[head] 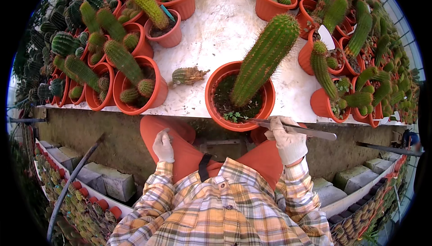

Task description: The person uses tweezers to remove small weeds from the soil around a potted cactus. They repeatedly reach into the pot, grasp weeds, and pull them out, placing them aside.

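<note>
My right hand (285, 138), in a soiled white glove, is shut on long metal tweezers (303, 130). Their tips reach over the near rim of an orange plastic pot (211, 102), beside small green weeds (233, 115) on the soil. Whether the tips touch or grip anything cannot be told. A tall spiny columnar cactus (266, 57) leans to the upper right out of this pot. My gloved left hand (163, 146) rests near my thigh, fingers loosely curled, with nothing visible in it. A shrivelled, partly brown cactus piece (187, 76) lies on the white bench (216, 20), left of the pot.
Potted cacti crowd the bench on the left (140, 87) and right (322, 102). A white plant label (326, 37) stands in one pot. Behind me are concrete blocks (111, 178), metal poles (72, 178) and more small potted cacti. A person (410, 139) is at the far right edge.
</note>
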A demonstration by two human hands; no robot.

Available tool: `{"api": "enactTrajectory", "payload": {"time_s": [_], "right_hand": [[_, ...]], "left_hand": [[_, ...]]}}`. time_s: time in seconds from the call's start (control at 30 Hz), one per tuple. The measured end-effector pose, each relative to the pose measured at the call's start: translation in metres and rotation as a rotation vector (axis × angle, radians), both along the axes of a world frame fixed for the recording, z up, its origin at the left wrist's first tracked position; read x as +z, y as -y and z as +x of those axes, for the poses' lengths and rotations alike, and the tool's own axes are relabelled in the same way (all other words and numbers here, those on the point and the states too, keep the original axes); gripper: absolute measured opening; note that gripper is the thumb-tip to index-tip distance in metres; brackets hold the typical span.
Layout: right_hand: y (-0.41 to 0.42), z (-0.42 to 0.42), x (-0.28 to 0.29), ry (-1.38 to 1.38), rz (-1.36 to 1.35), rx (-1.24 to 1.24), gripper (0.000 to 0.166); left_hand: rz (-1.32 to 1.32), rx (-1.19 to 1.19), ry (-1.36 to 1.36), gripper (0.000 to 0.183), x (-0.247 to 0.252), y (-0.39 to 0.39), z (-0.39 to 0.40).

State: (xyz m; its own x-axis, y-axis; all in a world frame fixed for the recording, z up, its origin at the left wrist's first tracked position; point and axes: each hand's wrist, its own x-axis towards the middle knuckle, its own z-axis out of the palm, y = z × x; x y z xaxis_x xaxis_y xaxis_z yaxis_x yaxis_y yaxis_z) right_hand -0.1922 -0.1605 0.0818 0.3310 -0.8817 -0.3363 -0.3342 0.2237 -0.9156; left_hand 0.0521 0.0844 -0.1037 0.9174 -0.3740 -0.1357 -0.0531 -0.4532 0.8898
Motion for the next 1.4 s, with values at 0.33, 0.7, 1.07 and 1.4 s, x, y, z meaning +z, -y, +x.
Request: {"api": "enactTrajectory", "payload": {"time_s": [0.33,0.7,1.07,1.4], "right_hand": [[0.001,-0.002,-0.012,0.091,-0.053,0.023,0.020],[0.014,-0.002,-0.004,-0.065,-0.019,0.053,0.025],[0.004,0.002,-0.011,-0.033,-0.129,0.036,0.023],[-0.005,0.012,-0.007,0.023,-0.044,-0.065,0.020]], "left_hand": [[0.005,-0.007,0.012,0.034,-0.001,0.000,0.000],[-0.007,-0.001,-0.010,0.033,-0.005,-0.003,0.001],[0.007,0.005,0.024,0.030,-0.005,-0.002,0.002],[-0.001,-0.001,0.001,0.034,0.001,0.002,-0.001]]}}
